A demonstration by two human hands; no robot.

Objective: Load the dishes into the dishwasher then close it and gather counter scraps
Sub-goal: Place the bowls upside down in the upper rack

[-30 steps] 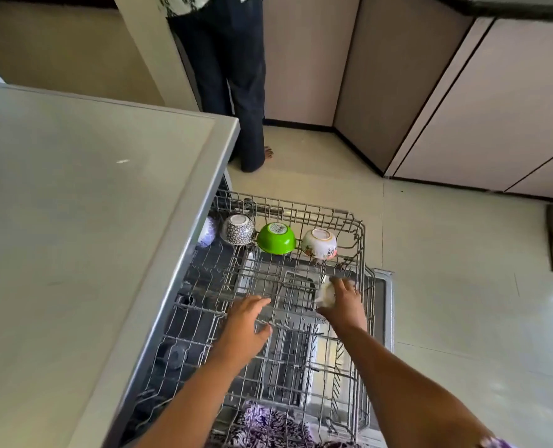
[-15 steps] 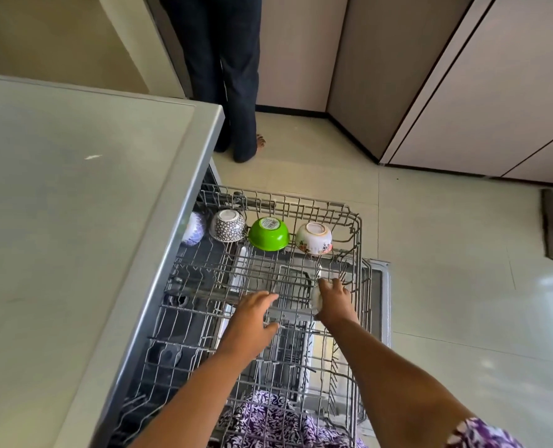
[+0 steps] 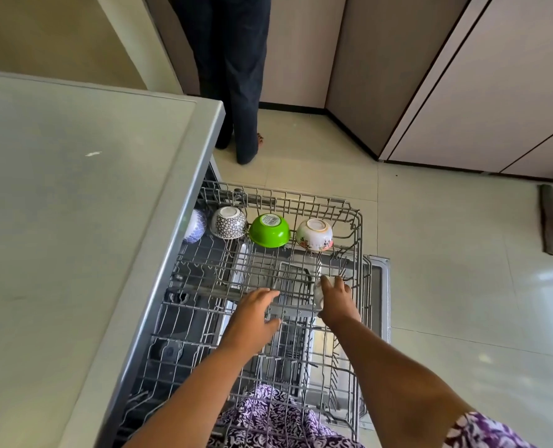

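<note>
Four bowls (image 3: 270, 230) upturned in rack (image 3: 359, 240): patterned, green, floral.

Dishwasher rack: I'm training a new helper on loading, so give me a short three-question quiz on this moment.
1. True or false: the green bowl sits upside down in the upper rack.
2. Which hand holds a small pale dish? A) left hand B) right hand C) neither
3. Fill in: the bowl at the right end of the row, beside the green one, is the ____ bowl.

Key: 1 true, its base with a barcode sticker faces up. 2 B, the right hand grips the small pale dish over the rack while the left hand is open above the wires. 3 floral.
</note>
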